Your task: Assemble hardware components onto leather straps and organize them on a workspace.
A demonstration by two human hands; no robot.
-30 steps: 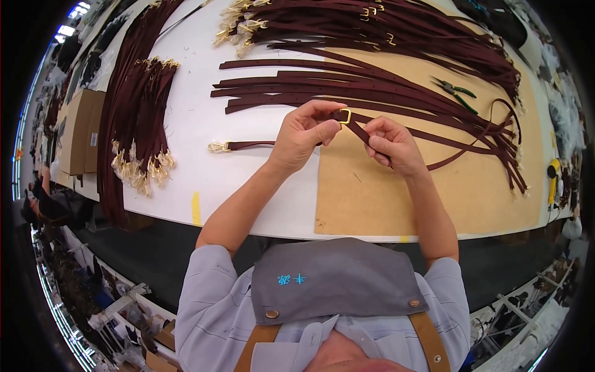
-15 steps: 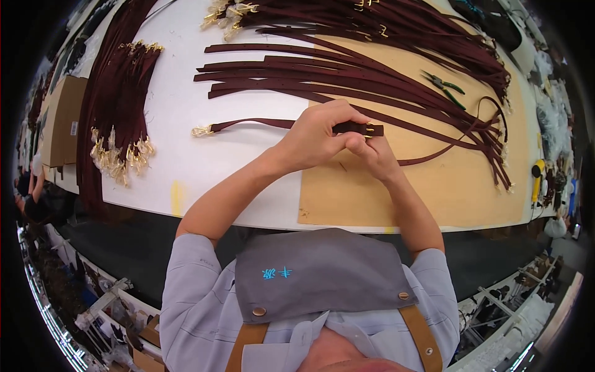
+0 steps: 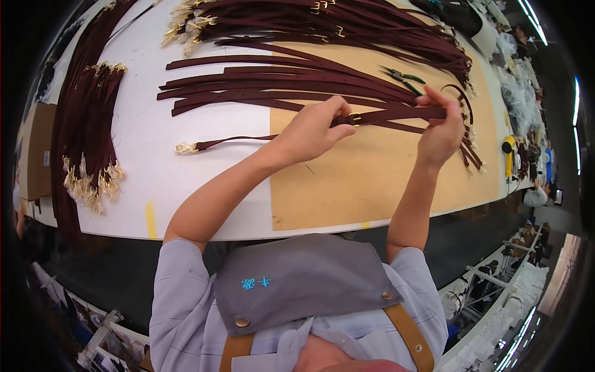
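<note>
A dark maroon strap (image 3: 396, 116) is stretched between my two hands above the tan sheet. My left hand (image 3: 317, 129) is closed on it beside a gold buckle (image 3: 353, 118), thumb and fingers pinching. My right hand (image 3: 442, 127) grips the strap farther right, fingers curled round it. From my left hand the strap's other length runs left to a gold clasp (image 3: 186, 149) in clear wrapping, lying on the white table. Just behind my hands lie several loose maroon straps (image 3: 248, 87) with punched holes.
Green-handled pliers (image 3: 404, 79) lie beyond my right hand. A thick pile of straps (image 3: 279, 22) fills the far side. Another bundle (image 3: 93, 130) with wrapped gold clasps lies at the left, by a cardboard box (image 3: 38, 152). A yellow tool (image 3: 508, 155) is at the right edge.
My right hand has moved away to the right, drawing a length of strap out through the buckle. My left hand stays closed by the buckle. The whole view has shifted and tilted slightly.
</note>
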